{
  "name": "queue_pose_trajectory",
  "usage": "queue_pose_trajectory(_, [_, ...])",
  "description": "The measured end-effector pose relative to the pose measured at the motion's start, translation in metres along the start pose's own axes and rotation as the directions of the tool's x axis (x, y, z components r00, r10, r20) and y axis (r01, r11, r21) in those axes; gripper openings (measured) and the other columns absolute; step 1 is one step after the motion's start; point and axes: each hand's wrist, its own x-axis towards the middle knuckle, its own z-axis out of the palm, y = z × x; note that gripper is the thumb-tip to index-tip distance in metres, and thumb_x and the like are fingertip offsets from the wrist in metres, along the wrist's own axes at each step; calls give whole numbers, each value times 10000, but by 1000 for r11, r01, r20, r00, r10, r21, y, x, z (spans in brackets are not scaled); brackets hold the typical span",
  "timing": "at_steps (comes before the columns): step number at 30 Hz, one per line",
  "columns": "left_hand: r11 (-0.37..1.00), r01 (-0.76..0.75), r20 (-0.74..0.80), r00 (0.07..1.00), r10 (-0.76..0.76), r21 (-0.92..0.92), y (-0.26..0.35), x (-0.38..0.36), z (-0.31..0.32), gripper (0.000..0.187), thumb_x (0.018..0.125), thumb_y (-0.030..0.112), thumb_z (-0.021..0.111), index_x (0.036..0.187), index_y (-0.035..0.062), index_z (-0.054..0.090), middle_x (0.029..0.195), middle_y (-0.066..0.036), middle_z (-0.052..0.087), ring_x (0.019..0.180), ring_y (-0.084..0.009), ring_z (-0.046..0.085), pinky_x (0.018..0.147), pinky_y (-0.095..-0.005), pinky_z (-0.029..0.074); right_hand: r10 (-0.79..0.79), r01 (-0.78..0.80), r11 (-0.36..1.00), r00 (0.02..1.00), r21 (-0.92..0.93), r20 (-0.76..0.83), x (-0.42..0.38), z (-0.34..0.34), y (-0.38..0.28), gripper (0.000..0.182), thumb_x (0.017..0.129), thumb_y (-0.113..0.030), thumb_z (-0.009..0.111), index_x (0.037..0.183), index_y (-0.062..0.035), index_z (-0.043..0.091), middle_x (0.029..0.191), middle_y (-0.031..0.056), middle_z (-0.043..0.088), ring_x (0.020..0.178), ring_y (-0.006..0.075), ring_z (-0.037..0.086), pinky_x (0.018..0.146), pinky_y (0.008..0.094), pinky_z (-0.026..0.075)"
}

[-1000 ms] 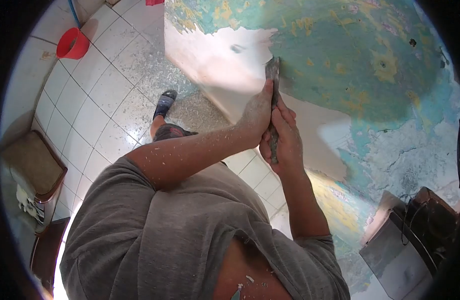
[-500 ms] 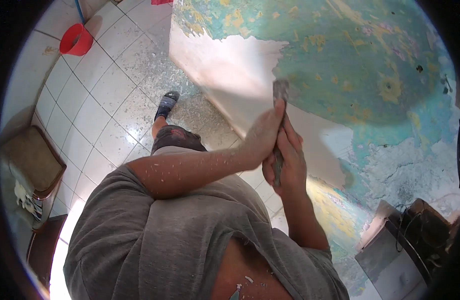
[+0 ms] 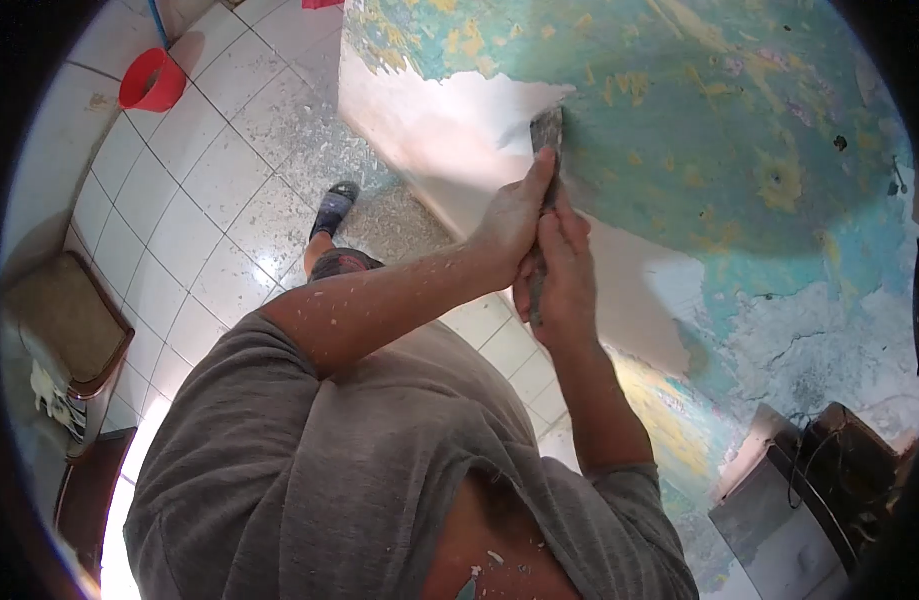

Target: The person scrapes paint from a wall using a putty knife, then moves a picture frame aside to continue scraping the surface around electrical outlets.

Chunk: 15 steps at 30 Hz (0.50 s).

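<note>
So the scraper (image 3: 547,130) is just above the middle of the frame, and the big change is that it's gone further up than it was half a second ago, when it sat lower and a bit to the right. Now the blade is right where the white patch (image 3: 440,115) meets the green paint (image 3: 670,170). It looks pressed to the wall, but I can't swear to actual contact from this angle. To me that reads as the tool being back on the edge of the paint, so the scraping stroke is on again

Both hands went up with it. They're together, clamped on the same tool: the left hand (image 3: 512,225) has its thumb laid along it up near the blade, and the right hand (image 3: 568,275) is wrapped round the handle just below. Can't tell if the white bit has grown at all, the outline looks about the same

Further out, pale specks on the left forearm (image 3: 380,295), and loads of flakes scattered over the tile floor (image 3: 215,180) around the foot (image 3: 334,212) left of centre. Red bucket (image 3: 152,88) upper left, brown chair (image 3: 68,320) at the left edge, grey panel (image 3: 780,530) lower right, and none of those have really budged
</note>
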Motion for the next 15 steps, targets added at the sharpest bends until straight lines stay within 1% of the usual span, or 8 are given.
queue_pose_trajectory(2, [991, -125, -79, 989, 129, 53, 6, -2, -6, 771, 987, 718, 406, 983, -19, 631, 881, -162, 707, 620, -195, 642, 460, -331, 513, 0, 0, 1000, 1000, -5, 13, 8, 5, -1, 553, 1093, -294, 392, 1600, -110, 269, 644, 11, 518, 362, 79, 398, 314, 207, 321])
queue_pose_trajectory(5, [990, -127, -26, 991, 128, 64, -2, -20, 4, 755, 989, 719, 397, 1001, -1, 624, 878, -160, 708, 663, -218, 654, 490, -354, 528, 8, -8, 1000, 999, 12, 44, -6, 6, -4, 540, 1091, -290, 404, 1589, -109, 298, 650, 16, 521, 363, 89, 403, 315, 215, 329])
queue_pose_trajectory(6, [984, -171, 7, 985, 171, 57, -11, -24, 8, 744, 992, 716, 393, 995, 8, 621, 874, -159, 707, 677, -227, 657, 497, -365, 530, 53, -46, 993, 997, 106, -62, -15, 6, 6, 534, 1089, -290, 416, 1580, -107, 315, 657, 17, 522, 366, 91, 404, 318, 222, 333])
queue_pose_trajectory(7, [935, -304, 25, 952, 304, 182, -18, -25, 10, 744, 1001, 709, 376, 977, 13, 639, 875, -159, 708, 687, -238, 653, 506, -387, 529, 108, -75, 977, 982, 199, -158, -18, 6, 11, 527, 1088, -290, 427, 1572, -105, 332, 664, 17, 523, 369, 94, 405, 320, 228, 338])
queue_pose_trajectory(8, [933, -313, 22, 949, 314, 178, -12, -14, 5, 744, 1001, 709, 376, 977, 13, 639, 875, -159, 708, 687, -238, 653, 506, -387, 529, 105, -75, 979, 983, 192, -149, -5, 3, 10, 527, 1088, -290, 427, 1572, -105, 332, 664, 17, 523, 369, 94, 405, 320, 228, 338])
queue_pose_trajectory(10, [991, -125, -81, 989, 121, -42, 11, 9, -1, 757, 1008, 702, 361, 990, 2, 648, 869, -160, 709, 673, -233, 648, 498, -390, 521, -29, 29, 999, 999, 32, 16, 24, 1, 0, 517, 1087, -275, 432, 1565, -101, 344, 680, 21, 531, 372, 100, 411, 319, 239, 344])
queue_pose_trajectory(11, [991, -71, -28, 997, 75, 110, 29, 4, -14, 774, 1006, 709, 352, 990, -6, 649, 881, -171, 711, 680, -235, 651, 503, -392, 524, 48, -57, 994, 994, 89, 98, 32, 8, -12, 515, 1085, -273, 438, 1566, -112, 346, 684, 20, 531, 375, 99, 409, 321, 235, 343])
queue_pose_trajectory(15, [995, -101, -119, 988, 98, -19, 23, -4, -16, 794, 996, 720, 363, 982, -20, 648, 884, -180, 711, 649, -237, 647, 483, -392, 516, 91, -107, 988, 985, 110, 146, 24, 22, -16, 512, 1086, -260, 435, 1573, -134, 342, 678, 16, 528, 374, 97, 407, 320, 236, 345])
